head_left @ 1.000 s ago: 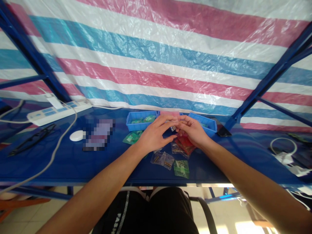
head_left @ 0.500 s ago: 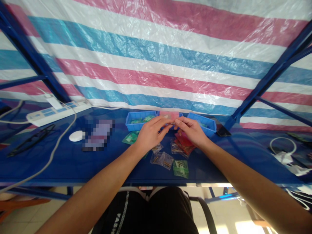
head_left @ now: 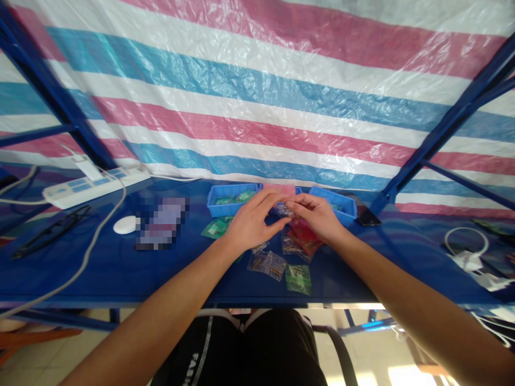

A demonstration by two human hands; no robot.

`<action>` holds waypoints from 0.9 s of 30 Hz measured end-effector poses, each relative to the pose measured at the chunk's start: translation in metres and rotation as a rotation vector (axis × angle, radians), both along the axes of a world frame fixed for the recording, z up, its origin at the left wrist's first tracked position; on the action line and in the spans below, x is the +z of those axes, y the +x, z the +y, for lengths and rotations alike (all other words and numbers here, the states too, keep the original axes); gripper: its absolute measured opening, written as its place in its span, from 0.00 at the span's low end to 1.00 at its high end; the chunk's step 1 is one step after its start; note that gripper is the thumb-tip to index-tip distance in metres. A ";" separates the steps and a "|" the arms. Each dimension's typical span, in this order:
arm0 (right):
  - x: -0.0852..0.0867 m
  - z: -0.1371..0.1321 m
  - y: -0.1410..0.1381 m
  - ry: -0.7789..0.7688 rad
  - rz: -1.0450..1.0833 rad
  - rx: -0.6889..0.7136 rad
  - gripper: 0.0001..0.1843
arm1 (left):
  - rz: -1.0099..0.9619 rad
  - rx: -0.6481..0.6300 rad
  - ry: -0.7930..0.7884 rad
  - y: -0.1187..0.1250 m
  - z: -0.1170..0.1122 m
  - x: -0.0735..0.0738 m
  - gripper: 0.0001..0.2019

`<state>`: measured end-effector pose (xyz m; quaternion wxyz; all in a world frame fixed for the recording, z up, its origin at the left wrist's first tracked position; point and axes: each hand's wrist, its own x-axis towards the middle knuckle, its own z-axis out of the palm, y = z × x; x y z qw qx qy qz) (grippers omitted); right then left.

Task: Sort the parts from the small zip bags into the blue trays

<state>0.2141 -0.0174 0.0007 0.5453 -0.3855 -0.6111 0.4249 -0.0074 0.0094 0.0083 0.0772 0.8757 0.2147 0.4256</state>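
My left hand is over the middle of the desk, its thumb and fingers spread apart. Close beside it, my right hand has thumb and fingers pinched on a small clear plastic bag, which shows in the gap between the hands; its contents are too blurred to name. Below the right hand lie a red bag and clear bags partly under it. Nearer the front edge are clear bags with thin brass-coloured pieces and a green bag. Another green bag lies left of my left hand.
Behind the hands stand a left blue bin with green bags, a middle bin with a pink sheet, and a right blue bin. A phone, power strip, white disc and cable lie around.
My left thumb has moved down and away from its fingers, widening the hand. The clear bag now shows between the hands. My right hand stays almost in place.
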 end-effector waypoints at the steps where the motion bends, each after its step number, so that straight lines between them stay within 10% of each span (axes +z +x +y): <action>1: 0.000 0.000 0.000 -0.017 0.041 0.011 0.17 | 0.003 -0.022 0.016 0.000 0.000 0.001 0.25; 27: -0.005 0.001 0.003 -0.075 -0.026 0.066 0.20 | -0.070 -0.040 0.139 -0.002 0.005 -0.002 0.09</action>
